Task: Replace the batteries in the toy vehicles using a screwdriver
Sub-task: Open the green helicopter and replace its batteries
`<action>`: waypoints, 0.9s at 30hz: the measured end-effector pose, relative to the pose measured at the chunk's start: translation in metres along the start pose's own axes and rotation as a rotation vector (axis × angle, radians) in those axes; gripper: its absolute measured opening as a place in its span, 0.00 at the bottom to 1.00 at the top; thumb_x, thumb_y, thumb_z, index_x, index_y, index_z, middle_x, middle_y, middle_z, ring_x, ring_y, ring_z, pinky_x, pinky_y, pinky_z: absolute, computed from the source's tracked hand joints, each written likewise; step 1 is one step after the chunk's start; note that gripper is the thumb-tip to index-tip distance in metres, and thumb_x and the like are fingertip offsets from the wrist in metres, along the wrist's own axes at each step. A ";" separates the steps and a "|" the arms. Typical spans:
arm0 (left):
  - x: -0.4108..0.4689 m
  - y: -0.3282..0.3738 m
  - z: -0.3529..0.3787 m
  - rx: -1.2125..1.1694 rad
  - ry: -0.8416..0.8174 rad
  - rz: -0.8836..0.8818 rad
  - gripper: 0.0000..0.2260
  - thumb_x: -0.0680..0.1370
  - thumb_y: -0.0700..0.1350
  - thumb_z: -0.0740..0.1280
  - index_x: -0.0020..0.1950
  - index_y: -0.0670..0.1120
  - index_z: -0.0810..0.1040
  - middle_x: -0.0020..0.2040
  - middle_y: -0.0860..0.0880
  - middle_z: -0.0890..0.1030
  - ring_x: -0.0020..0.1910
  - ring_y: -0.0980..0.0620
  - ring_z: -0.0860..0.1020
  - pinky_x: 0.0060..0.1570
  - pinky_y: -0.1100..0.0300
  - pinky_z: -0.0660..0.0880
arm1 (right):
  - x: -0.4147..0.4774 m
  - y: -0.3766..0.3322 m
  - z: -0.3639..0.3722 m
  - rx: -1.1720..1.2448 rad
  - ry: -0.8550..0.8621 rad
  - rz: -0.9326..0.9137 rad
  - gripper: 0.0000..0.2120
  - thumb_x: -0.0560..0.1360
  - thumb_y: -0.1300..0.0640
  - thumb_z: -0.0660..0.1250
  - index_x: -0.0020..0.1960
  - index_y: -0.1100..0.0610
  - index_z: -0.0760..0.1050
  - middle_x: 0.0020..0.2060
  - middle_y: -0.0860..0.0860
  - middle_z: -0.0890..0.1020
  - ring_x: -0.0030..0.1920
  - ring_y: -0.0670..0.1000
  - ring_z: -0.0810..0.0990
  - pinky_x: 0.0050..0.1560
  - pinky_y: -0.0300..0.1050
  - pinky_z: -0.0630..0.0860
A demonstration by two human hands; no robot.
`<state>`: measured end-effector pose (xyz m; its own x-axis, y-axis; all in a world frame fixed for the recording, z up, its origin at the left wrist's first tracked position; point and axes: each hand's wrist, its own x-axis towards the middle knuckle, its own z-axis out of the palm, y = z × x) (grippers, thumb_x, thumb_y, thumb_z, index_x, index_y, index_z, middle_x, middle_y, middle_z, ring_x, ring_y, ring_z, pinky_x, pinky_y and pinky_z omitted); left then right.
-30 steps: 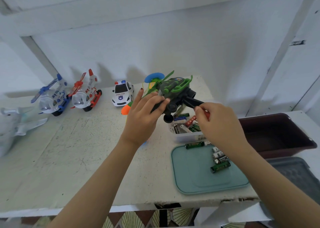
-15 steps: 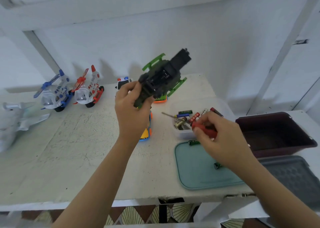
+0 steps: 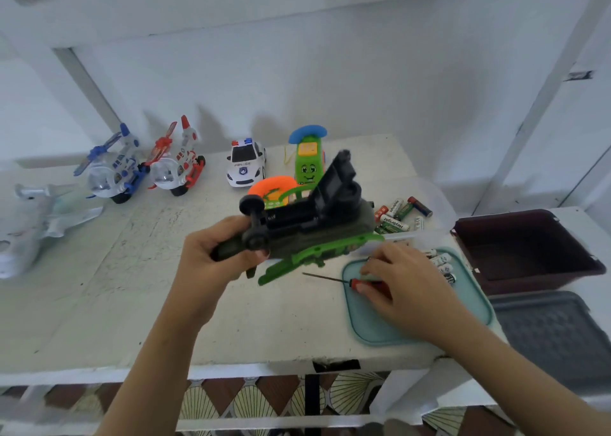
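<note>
Left hand [image 3: 211, 265], right hand [image 3: 401, 281], fingers [image 3: 258, 254] curled

Your left hand [image 3: 211, 267] and right hand [image 3: 405, 281] are bare. Your left forearm [image 3: 155, 356] and right forearm [image 3: 515, 369] show bare to the frame's edge. The left thumbnail [image 3: 261, 253] looks painted dark, though blur leaves that unsure.

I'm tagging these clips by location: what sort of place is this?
Likely a home work corner: a scuffed white-painted table against a white wall, patterned floor tiles below, and a white plastic police toy car.
</note>
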<state>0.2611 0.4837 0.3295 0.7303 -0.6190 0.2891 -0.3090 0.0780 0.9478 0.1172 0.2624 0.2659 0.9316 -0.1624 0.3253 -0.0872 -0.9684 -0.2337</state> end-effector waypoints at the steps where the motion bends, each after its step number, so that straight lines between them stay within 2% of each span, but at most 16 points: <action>1: -0.004 -0.002 -0.003 0.001 -0.028 -0.026 0.12 0.63 0.43 0.74 0.46 0.52 0.86 0.36 0.50 0.81 0.29 0.56 0.71 0.29 0.65 0.69 | 0.001 0.003 -0.001 0.030 0.010 0.016 0.16 0.73 0.45 0.58 0.43 0.53 0.80 0.39 0.49 0.77 0.38 0.51 0.76 0.37 0.42 0.70; 3: -0.013 -0.007 -0.009 -0.007 -0.061 -0.078 0.14 0.63 0.36 0.73 0.45 0.50 0.86 0.36 0.51 0.81 0.29 0.57 0.72 0.29 0.66 0.70 | 0.003 0.010 -0.006 0.029 0.023 0.052 0.12 0.73 0.50 0.59 0.46 0.53 0.80 0.38 0.49 0.76 0.37 0.53 0.76 0.33 0.41 0.67; 5: -0.020 -0.011 -0.012 -0.021 -0.092 -0.130 0.14 0.62 0.35 0.72 0.45 0.46 0.86 0.38 0.51 0.81 0.31 0.57 0.75 0.29 0.67 0.72 | 0.004 0.017 -0.010 -0.010 0.038 0.088 0.06 0.73 0.55 0.65 0.46 0.53 0.80 0.37 0.50 0.76 0.36 0.53 0.77 0.30 0.41 0.66; 7: -0.025 -0.013 -0.015 -0.026 -0.122 -0.170 0.16 0.59 0.41 0.76 0.47 0.44 0.86 0.41 0.49 0.81 0.35 0.56 0.78 0.32 0.66 0.74 | 0.005 0.022 -0.014 -0.064 0.025 0.107 0.04 0.70 0.58 0.70 0.45 0.52 0.81 0.36 0.49 0.77 0.33 0.53 0.77 0.27 0.40 0.66; 9: -0.028 -0.014 -0.016 0.011 -0.140 -0.197 0.19 0.57 0.48 0.78 0.47 0.47 0.86 0.43 0.49 0.82 0.40 0.53 0.80 0.35 0.64 0.77 | 0.006 0.025 -0.015 -0.129 -0.016 0.105 0.06 0.68 0.58 0.73 0.44 0.52 0.82 0.35 0.49 0.78 0.29 0.52 0.77 0.23 0.41 0.68; 12: -0.028 -0.012 -0.016 0.090 -0.153 -0.214 0.15 0.60 0.48 0.75 0.46 0.51 0.86 0.44 0.52 0.82 0.39 0.54 0.80 0.35 0.63 0.77 | 0.009 0.026 -0.017 -0.218 -0.078 0.071 0.06 0.71 0.56 0.71 0.48 0.51 0.83 0.38 0.48 0.81 0.30 0.52 0.78 0.25 0.41 0.68; 16: -0.029 -0.009 -0.017 0.257 -0.173 -0.176 0.11 0.63 0.52 0.72 0.44 0.57 0.85 0.44 0.58 0.82 0.39 0.58 0.79 0.37 0.69 0.74 | 0.014 0.026 -0.019 -0.295 -0.144 0.028 0.08 0.75 0.51 0.66 0.52 0.51 0.80 0.46 0.47 0.81 0.39 0.51 0.81 0.31 0.40 0.67; 17: -0.030 -0.009 -0.017 0.275 -0.171 -0.166 0.11 0.63 0.53 0.71 0.45 0.57 0.84 0.43 0.59 0.82 0.39 0.59 0.78 0.37 0.70 0.73 | 0.015 0.025 -0.019 -0.323 -0.155 0.016 0.07 0.74 0.51 0.67 0.50 0.52 0.80 0.44 0.47 0.81 0.38 0.51 0.81 0.28 0.39 0.64; 19: -0.033 -0.010 -0.016 0.253 -0.151 -0.161 0.10 0.65 0.53 0.71 0.45 0.57 0.84 0.43 0.58 0.82 0.38 0.60 0.78 0.36 0.70 0.73 | 0.019 0.023 -0.021 -0.344 -0.162 0.006 0.06 0.67 0.53 0.76 0.39 0.53 0.80 0.35 0.48 0.78 0.28 0.50 0.77 0.23 0.35 0.51; 21: -0.035 -0.012 -0.014 0.216 -0.119 -0.166 0.12 0.65 0.53 0.71 0.47 0.55 0.84 0.46 0.55 0.82 0.39 0.60 0.78 0.35 0.68 0.74 | 0.021 0.022 -0.023 -0.333 -0.100 -0.010 0.10 0.60 0.57 0.80 0.31 0.54 0.78 0.29 0.48 0.75 0.23 0.50 0.73 0.25 0.32 0.44; 23: -0.037 -0.014 -0.011 0.207 -0.094 -0.166 0.14 0.64 0.54 0.73 0.48 0.55 0.84 0.48 0.54 0.82 0.42 0.60 0.79 0.38 0.68 0.75 | 0.021 0.019 -0.024 -0.319 -0.117 -0.048 0.09 0.62 0.56 0.78 0.31 0.54 0.78 0.28 0.48 0.76 0.26 0.50 0.75 0.23 0.33 0.50; 25: -0.038 -0.015 -0.008 0.182 -0.072 -0.168 0.15 0.63 0.54 0.74 0.48 0.54 0.85 0.48 0.52 0.82 0.41 0.59 0.79 0.38 0.68 0.75 | 0.021 0.016 -0.022 -0.328 -0.146 -0.036 0.06 0.69 0.54 0.72 0.35 0.54 0.78 0.31 0.48 0.79 0.30 0.50 0.77 0.25 0.39 0.63; 27: -0.038 -0.017 -0.007 0.157 -0.054 -0.173 0.15 0.63 0.53 0.74 0.48 0.53 0.85 0.47 0.51 0.81 0.37 0.59 0.78 0.34 0.67 0.74 | 0.021 0.012 -0.026 -0.273 -0.068 -0.039 0.06 0.67 0.56 0.73 0.37 0.55 0.76 0.27 0.48 0.77 0.27 0.51 0.75 0.24 0.40 0.64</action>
<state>0.2428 0.5111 0.3031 0.7482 -0.6539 0.1128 -0.2765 -0.1527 0.9488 0.1264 0.2420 0.2934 0.9568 -0.1196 0.2652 -0.1337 -0.9904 0.0360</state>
